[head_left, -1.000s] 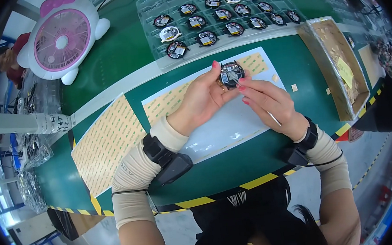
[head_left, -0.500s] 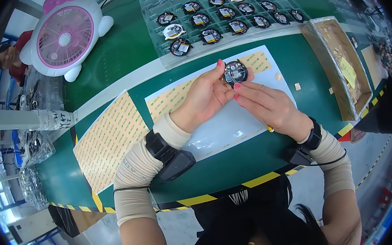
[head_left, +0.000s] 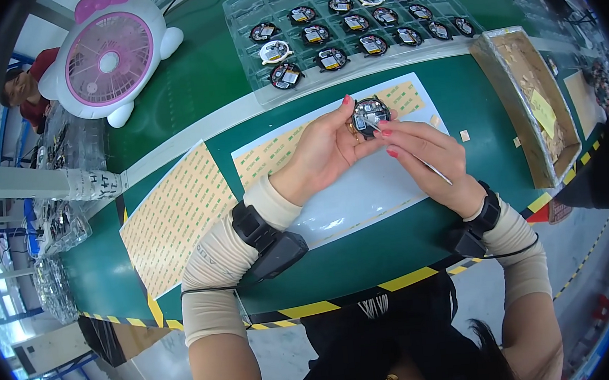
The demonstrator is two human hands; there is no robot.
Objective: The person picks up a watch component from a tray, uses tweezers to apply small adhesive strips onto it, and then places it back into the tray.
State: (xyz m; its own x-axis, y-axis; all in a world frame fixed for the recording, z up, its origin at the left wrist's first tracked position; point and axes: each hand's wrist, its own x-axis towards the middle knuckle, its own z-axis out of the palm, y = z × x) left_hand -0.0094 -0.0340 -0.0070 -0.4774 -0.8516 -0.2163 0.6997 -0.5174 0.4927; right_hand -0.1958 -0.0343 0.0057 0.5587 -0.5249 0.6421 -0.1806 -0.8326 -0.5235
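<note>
My left hand (head_left: 323, 143) is closed on the rim of a round black watch case (head_left: 370, 114), with small electronic parts showing inside it. Between the fingers of my right hand (head_left: 428, 152) is a slender light-coloured tool (head_left: 438, 172). Its tip reaches the inside of the case; whether it is tweezers or a single rod I cannot tell. Below both hands lies a white backing sheet (head_left: 335, 205) with a tan strip of printed adhesive pieces along its far side. A second tan adhesive sheet (head_left: 177, 223) is to the left, beside my left forearm.
A clear compartment tray (head_left: 254, 64) at the back holds several watch cases, mostly black, a few white. On the right stands an open box (head_left: 544, 158) of tan scraps with a yellow note. A pink-and-white fan (head_left: 109, 62) is at the back left. Small tan pieces (head_left: 465, 135) lie near the box.
My right hand has turned and shifted slightly right, so the tool's shaft now shows along it. The watch case stays in my left hand. The whole view has shifted a little.
</note>
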